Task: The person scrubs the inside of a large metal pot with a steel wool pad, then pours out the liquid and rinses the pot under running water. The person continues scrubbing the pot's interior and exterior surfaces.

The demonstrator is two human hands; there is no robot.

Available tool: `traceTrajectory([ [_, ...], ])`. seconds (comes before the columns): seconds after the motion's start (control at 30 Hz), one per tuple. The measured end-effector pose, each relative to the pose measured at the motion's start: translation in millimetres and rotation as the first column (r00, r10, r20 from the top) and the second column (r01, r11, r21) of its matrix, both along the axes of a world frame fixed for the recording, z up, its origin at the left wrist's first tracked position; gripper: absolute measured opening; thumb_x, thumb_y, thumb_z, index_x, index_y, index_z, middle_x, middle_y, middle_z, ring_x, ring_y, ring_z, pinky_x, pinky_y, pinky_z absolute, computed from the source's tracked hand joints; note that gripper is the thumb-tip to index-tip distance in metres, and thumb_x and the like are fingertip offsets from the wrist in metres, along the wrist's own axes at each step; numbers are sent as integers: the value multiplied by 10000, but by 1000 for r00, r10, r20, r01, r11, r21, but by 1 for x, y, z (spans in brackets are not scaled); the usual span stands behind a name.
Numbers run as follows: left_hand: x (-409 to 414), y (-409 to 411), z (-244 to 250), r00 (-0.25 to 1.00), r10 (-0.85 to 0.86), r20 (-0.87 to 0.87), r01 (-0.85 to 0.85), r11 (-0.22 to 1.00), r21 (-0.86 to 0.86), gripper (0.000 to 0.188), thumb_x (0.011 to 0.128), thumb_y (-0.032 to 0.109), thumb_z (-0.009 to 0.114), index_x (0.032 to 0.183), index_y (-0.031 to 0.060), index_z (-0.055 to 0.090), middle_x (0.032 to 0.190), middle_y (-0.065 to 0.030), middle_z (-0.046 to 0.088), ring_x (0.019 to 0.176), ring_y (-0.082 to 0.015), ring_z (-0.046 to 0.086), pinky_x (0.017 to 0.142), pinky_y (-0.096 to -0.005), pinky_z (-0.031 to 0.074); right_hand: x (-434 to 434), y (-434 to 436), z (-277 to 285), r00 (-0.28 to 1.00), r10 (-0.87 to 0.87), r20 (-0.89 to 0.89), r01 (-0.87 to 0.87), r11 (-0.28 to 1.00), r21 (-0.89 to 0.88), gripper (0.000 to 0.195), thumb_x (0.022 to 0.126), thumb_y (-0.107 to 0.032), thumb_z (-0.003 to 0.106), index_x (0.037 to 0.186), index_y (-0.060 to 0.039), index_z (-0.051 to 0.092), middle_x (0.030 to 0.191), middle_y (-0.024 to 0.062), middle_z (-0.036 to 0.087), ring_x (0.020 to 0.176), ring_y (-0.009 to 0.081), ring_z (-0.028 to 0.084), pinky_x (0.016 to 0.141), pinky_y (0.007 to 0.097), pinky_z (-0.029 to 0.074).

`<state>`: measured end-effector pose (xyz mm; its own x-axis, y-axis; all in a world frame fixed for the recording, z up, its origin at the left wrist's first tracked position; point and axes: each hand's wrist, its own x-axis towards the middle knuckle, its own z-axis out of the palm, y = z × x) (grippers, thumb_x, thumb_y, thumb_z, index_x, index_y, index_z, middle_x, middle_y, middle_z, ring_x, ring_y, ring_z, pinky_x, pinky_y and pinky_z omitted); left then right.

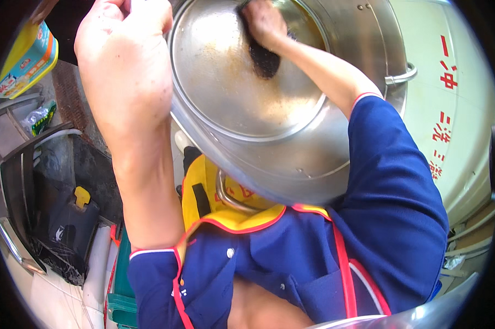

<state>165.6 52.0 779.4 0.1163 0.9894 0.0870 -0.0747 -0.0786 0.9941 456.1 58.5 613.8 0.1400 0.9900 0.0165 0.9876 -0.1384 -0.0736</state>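
A large stainless-steel stockpot with loop handles lies tilted before me, its round base, browned and stained, showing inside. My right hand reaches into the pot, blurred, its fingers bent over what looks like a dark scouring pad or cloth. A dark patch below this hand on the metal may be its reflection. Close to the camera, my left hand is raised beside the pot's left rim with fingers curled. The top edge of the view cuts off its fingertips, so what it holds cannot be told.
Right of the pot stands a pale green rounded surface with red writing. A yellow and blue container is at upper left. Below it are a black case with a yellow tab, a white pipe and a green plastic bin. I wear a yellow apron.
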Motion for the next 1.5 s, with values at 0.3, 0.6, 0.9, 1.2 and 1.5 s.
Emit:
traceTrajectory([
  [0.3,13,-1,-1,996,84,27,-83,996,-37,59,791,10,574,740,-19,579,745,-40,576,688,-111,538,658,-256,417,-27,-21,0,988,114,-100,-97,982,162,287,949,-298,483,1025,-33,561,1070,180,558,1013,358,514,881,461,424],
  [0.6,12,-12,14,995,64,77,-53,990,-128,63,802,6,536,773,-13,588,742,-41,577,663,-111,537,638,-242,425,-54,-133,18,755,631,-178,-656,726,-206,209,901,-230,443,956,-85,583,988,136,553,934,304,523,850,467,405],
  [0.9,-1,-4,-3,999,52,2,-52,998,-39,59,794,0,538,803,-1,596,736,-19,567,674,-108,521,651,-232,413,-61,-53,35,972,233,-26,-228,915,-333,201,877,-173,505,857,-25,638,921,196,641,867,344,650,758,441,535],
  [1.2,26,-17,22,999,37,-20,-39,993,-110,384,798,-11,439,1143,-34,608,975,-91,652,816,-145,624,738,-230,494,84,24,-37,901,-83,426,-69,942,329,203,906,-214,455,968,-34,527,989,176,583,971,334,541,803,461,441],
  [1.5,11,-5,5,999,33,22,-33,999,-26,375,797,2,452,1135,-40,611,976,-97,655,789,-135,608,723,-228,482,-11,-142,3,904,427,-23,-416,890,186,267,965,-140,333,1073,11,525,1002,231,623,913,368,627,782,484,519],
])
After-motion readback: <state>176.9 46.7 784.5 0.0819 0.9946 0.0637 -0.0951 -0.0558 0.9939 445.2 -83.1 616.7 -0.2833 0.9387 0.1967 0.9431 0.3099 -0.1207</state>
